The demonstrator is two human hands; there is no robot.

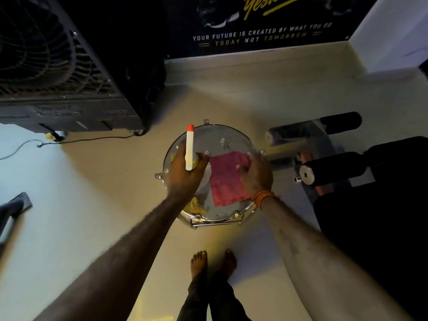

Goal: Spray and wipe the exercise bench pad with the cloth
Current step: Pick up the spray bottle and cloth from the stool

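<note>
A round glass-topped stool (231, 137) stands on the floor in front of me. A pink cloth (225, 181) lies flat on its top. My right hand (256, 176) rests on the cloth's right edge with the fingers curled onto it. My left hand (184, 174) is over the stool's left side, shut on a spray bottle (189, 147) with a long white head and a red tip pointing away from me. The black exercise bench pad (370, 228) is at the right, apart from both hands.
Black foam rollers (335, 167) and the bench's metal frame sit just right of the stool. A large black air cooler (60, 72) stands at the back left, and its cable (92, 139) trails on the floor. My bare feet (213, 265) are below the stool. A dark object (14, 209) pokes in at the left edge.
</note>
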